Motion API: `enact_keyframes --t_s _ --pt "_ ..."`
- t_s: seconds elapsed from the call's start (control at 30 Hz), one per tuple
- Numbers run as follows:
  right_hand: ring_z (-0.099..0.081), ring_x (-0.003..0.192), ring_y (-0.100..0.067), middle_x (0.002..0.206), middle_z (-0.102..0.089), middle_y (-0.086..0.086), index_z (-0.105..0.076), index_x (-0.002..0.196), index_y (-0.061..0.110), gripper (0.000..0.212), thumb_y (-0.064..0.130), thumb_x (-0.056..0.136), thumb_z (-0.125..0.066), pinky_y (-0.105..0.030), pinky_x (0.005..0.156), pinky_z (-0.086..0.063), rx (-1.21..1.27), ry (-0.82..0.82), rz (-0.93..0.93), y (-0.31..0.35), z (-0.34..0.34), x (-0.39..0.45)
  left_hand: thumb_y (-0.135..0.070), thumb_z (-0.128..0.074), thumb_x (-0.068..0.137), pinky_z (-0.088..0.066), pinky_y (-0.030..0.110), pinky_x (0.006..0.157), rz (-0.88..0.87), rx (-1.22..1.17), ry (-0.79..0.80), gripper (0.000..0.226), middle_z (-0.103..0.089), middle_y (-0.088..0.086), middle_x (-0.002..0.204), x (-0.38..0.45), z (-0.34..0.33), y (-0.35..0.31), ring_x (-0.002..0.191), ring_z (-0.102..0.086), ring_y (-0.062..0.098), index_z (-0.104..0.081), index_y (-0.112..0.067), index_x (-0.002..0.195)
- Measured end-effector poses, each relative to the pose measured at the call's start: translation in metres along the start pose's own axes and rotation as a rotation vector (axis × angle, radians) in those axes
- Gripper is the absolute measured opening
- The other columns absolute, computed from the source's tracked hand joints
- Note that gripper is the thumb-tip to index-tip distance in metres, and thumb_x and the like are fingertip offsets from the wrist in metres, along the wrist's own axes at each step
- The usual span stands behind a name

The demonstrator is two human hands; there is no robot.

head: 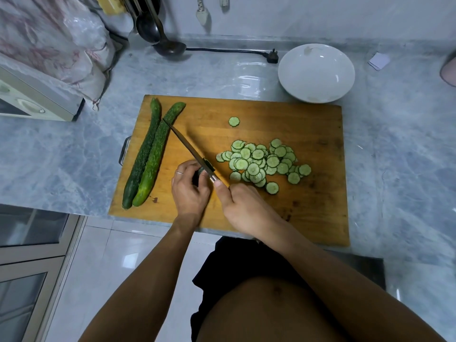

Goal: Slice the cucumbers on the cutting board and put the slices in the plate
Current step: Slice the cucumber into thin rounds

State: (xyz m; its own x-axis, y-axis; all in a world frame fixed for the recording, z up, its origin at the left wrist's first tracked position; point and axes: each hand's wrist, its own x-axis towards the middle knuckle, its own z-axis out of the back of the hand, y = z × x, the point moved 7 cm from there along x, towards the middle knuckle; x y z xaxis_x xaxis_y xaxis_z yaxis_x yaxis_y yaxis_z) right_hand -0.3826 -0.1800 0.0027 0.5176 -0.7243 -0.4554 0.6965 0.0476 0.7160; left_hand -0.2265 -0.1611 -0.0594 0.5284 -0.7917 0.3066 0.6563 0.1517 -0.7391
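Two whole cucumbers (145, 154) lie side by side, touching, along the left part of a wooden cutting board (296, 119) on a grey marbled surface (394, 156). The left hand (190, 188), a ring on one finger, is curled tight around a short dark cucumber stub (200, 172) near the board's middle. The right hand (243, 206) is closed on the handle of a knife (190, 149), thumb along the top, the blade running up and left until its tip meets the paler cucumber. A heap of cucumber slices (264, 164) sits just right of the blade, with one stray slice (234, 121) apart, higher on the board. A white plate (316, 72) stands beyond the board's far right corner, holding no slices.
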Motion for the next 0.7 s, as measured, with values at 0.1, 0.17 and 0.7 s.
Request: enact_keyframes --t_s 0.1,0.17,0.7 --pt "-0.051 0.065 -0.018 0.071 -0.051 -0.003 -0.046 0.066 0.017 0.057 0.054 0.104 -0.024 -0.030 0.063 -0.035 0.019 -0.007 0.008 0.004 -0.001 0.005 -0.008 -0.065 0.084 -0.051 0.044 0.081 0.004 0.001 0.015 0.013 -0.066 0.010 0.105 0.000 -0.001 0.001 0.099 -0.061 0.026 -0.069 -0.003 0.094" --pt "-0.051 0.074 -0.023 0.074 -0.053 -0.005 -0.050 0.069 0.013 0.058 0.052 0.105 -0.024 -0.030 0.068 -0.036 0.015 -0.018 0.016 0.006 -0.001 0.010 -0.009 -0.065 0.084 -0.052 0.044 0.082 0.008 -0.003 0.022 0.014 -0.066 0.010 0.106 0.000 -0.001 0.001 0.099 -0.062 0.027 -0.069 -0.002 0.095" --pt "-0.062 0.093 -0.032 0.085 -0.064 -0.016 -0.057 0.075 0.010 0.060 0.052 0.105 -0.026 -0.029 0.075 -0.038 0.075 -0.083 -0.049 0.003 -0.003 0.015 -0.027 -0.056 0.088 -0.051 0.036 0.089 0.020 -0.049 0.051 0.032 -0.066 0.011 0.110 0.001 0.004 -0.006 0.103 -0.061 0.024 -0.070 -0.003 0.104"
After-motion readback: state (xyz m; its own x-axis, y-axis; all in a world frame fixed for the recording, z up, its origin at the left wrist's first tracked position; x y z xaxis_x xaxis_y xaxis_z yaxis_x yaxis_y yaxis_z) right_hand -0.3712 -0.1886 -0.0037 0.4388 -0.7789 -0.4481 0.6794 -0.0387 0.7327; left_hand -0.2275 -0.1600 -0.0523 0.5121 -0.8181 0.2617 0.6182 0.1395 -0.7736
